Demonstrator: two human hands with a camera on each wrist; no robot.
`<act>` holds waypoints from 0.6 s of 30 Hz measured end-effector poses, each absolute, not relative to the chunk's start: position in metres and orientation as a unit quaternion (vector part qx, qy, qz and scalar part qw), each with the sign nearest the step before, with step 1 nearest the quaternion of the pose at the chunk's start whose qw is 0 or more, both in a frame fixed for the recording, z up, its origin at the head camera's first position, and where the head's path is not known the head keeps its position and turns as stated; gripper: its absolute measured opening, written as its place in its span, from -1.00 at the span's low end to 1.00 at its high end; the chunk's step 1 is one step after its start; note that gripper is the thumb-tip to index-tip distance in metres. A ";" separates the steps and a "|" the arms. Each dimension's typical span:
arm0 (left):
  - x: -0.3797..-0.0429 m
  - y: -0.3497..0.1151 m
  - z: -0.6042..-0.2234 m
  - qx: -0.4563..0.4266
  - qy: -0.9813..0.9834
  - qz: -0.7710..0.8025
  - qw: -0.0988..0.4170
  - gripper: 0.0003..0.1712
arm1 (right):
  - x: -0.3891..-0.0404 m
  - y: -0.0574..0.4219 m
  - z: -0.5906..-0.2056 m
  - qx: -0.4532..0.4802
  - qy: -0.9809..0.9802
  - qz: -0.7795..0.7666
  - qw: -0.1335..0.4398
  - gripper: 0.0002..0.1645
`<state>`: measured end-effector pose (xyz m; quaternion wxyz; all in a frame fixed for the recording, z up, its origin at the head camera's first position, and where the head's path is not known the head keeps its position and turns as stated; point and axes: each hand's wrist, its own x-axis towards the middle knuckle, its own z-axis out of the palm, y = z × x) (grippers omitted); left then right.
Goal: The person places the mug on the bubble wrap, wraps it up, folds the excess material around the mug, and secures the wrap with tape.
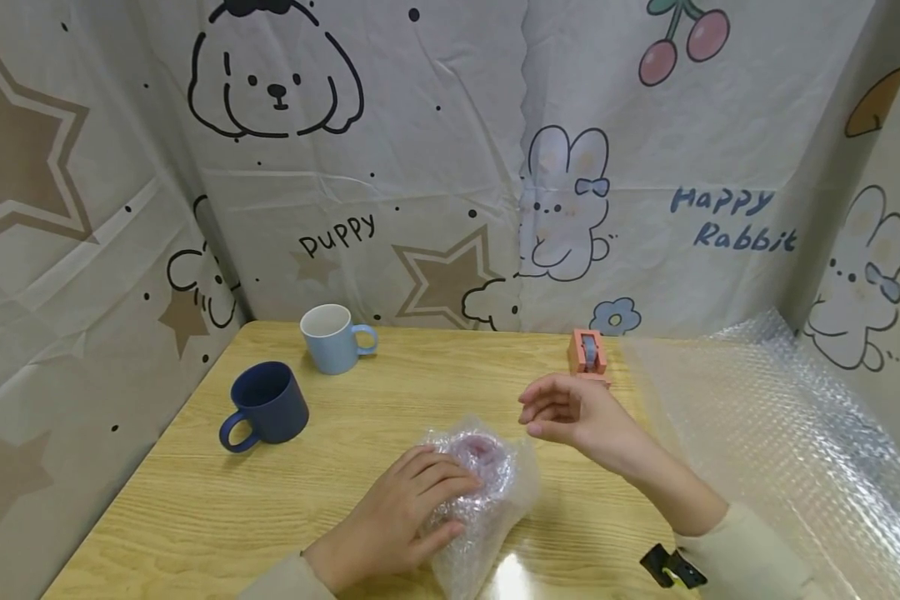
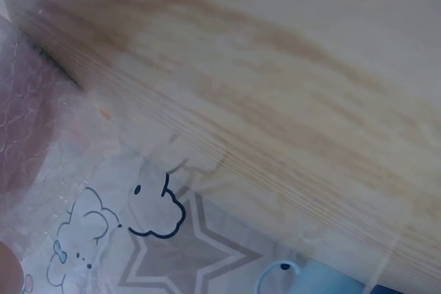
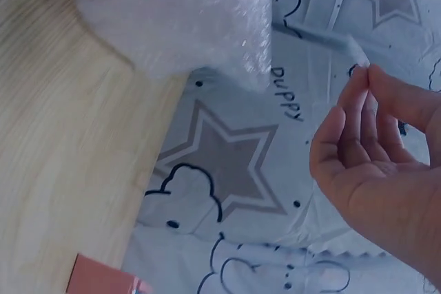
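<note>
A pinkish round item wrapped in bubble wrap [image 1: 495, 496] lies at the front middle of the table; the wrap veils its exact shape. My left hand [image 1: 412, 508] rests on its left side, fingers laid across the plastic and thumb lower down. To the right and above it, my right hand [image 1: 577, 417] is raised. Between thumb and index fingertip it pinches a short clear strip of tape [image 3: 327, 38], plain in the right wrist view. In the left wrist view the wrapped bundle [image 2: 24, 129] fills the left edge, with a fingertip [image 2: 8, 270] below.
An orange tape dispenser [image 1: 581, 354] stands at the table's back right. A light blue mug [image 1: 332, 346] and a dark blue mug [image 1: 279, 408] stand at the left. A large bubble wrap sheet [image 1: 780, 433] spreads along the right side. Printed cloth [image 1: 435, 167] hangs behind.
</note>
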<state>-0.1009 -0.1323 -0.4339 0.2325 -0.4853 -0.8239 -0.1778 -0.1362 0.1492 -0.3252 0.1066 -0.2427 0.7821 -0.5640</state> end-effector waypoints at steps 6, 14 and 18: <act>-0.101 -0.133 -0.432 -0.483 -0.829 -0.173 0.224 -0.54 | -0.133 0.127 -0.325 -0.329 0.791 -0.503 0.113 -0.72; -0.101 -0.133 -0.432 -0.487 -0.826 -0.171 0.229 -0.55 | -0.145 0.112 -0.336 -0.383 0.788 -0.462 0.133 -0.70; -0.101 -0.134 -0.432 -0.488 -0.824 -0.167 0.232 -0.56 | -0.150 0.108 -0.341 -0.391 0.787 -0.455 0.146 -0.66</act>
